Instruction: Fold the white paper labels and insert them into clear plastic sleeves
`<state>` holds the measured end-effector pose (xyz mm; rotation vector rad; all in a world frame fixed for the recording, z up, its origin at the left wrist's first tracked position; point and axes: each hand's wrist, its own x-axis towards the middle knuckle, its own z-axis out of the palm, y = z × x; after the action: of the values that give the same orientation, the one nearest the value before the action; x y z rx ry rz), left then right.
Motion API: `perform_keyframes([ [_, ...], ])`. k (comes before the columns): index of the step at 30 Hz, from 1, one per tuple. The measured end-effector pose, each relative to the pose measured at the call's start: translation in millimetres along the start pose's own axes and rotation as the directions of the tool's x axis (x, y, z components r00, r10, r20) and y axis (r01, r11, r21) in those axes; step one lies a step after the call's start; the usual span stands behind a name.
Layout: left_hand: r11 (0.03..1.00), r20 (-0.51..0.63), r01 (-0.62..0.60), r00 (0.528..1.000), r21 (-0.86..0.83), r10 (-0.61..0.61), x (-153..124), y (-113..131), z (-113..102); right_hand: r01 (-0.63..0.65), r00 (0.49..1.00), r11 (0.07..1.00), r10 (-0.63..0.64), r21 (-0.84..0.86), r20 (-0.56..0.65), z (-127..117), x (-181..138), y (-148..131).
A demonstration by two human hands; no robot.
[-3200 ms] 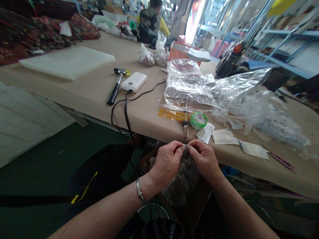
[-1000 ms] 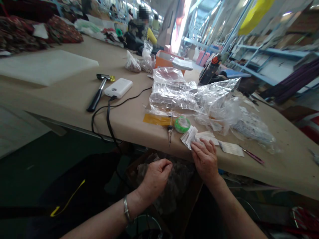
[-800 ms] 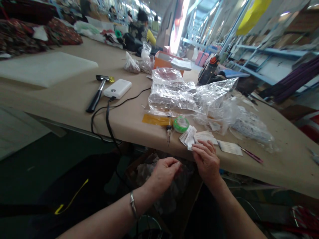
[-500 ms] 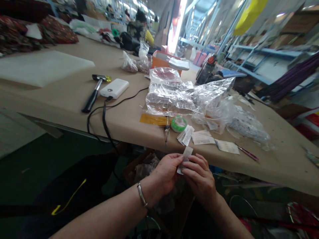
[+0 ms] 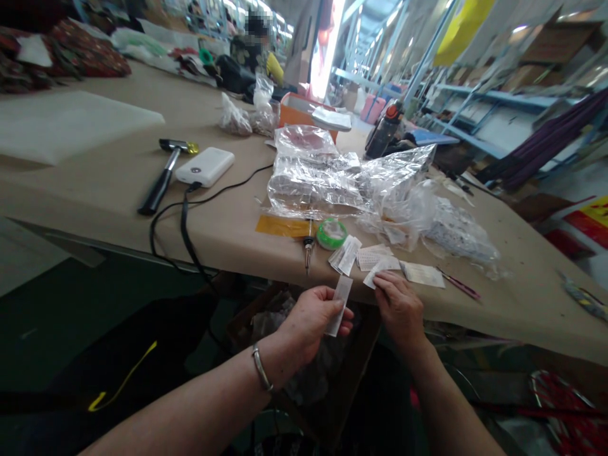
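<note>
Brown-covered table (image 5: pixel 237 234): work sits at near edge. L hand (image 5: pixel 313 316): thumb & fingers clamped on white strip (image 5: pixel 342 290), held up at that edge. R hand (image 5: pixel 401 307): fingertips touching loose slip (image 5: pixel 384 264) on tabletop; pinch vs. mere contact can't be told. Step in hand, prob.: taking up slip w/ R. Next move calls for a flat, light fingertip pinch, L steady.

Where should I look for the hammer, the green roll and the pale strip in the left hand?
Hammer (image 5: pixel 161 180), head view: on its black handle.
Green roll (image 5: pixel 332 230), head view: on its pale middle.
Pale strip (image 5: pixel 342 289), head view: on its upper part.
</note>
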<state>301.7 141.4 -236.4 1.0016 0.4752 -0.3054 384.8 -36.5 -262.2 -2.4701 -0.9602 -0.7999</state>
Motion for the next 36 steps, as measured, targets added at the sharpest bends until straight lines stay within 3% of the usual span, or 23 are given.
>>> perform_keyframes([
  [5,0.999,0.014,0.041,0.999,-0.021,-0.041,0.8,1.1,1.5,-0.048,0.988,0.966,0.083,0.255,-0.128,-12.1,-3.0,-13.1],
  [8,0.991,0.058,0.055,0.997,-0.123,-0.048,0.0,1.8,2.6,0.109,0.993,0.920,-0.082,0.377,-0.087,-18.0,-6.1,-35.1],
  [12,0.950,0.155,0.030,0.988,-0.309,0.019,-1.6,0.1,3.3,0.289,0.950,0.868,-0.313,0.405,-0.007,-14.1,-13.8,-54.3],
  [15,0.924,0.148,0.027,0.988,-0.382,0.032,-0.9,-3.9,1.6,0.310,0.936,0.862,-0.351,0.401,0.032,-8.7,-18.4,-55.7],
  [20,0.950,0.145,0.035,0.989,-0.311,0.011,1.4,-7.9,-1.7,0.321,0.927,0.856,-0.371,0.406,0.050,-9.1,-20.3,-58.8],
  [25,0.976,0.067,0.060,0.997,-0.209,-0.047,-1.4,-4.7,-2.0,0.232,0.962,0.923,-0.265,0.307,0.067,-17.9,-21.0,-41.4],
  [28,0.989,0.030,0.090,0.996,-0.120,-0.087,-3.5,-3.8,-3.3,0.016,1.000,1.000,-0.015,0.012,-0.011,-24.4,-24.1,-3.9],
  [30,0.992,0.019,0.089,0.996,-0.090,-0.087,-4.0,-4.7,-4.2,-0.120,0.993,0.976,0.114,-0.181,-0.042,-28.5,-28.7,22.6],
  [33,0.994,0.012,0.086,0.996,-0.070,-0.085,-3.6,-7.2,-4.5,-0.128,0.989,0.939,0.146,-0.319,0.033,-32.9,-38.4,49.7],
  [36,0.994,0.000,0.086,0.996,-0.064,-0.086,-3.4,-8.8,-3.9,-0.108,0.991,0.948,0.127,-0.300,0.043,-37.0,-45.6,62.1],
])
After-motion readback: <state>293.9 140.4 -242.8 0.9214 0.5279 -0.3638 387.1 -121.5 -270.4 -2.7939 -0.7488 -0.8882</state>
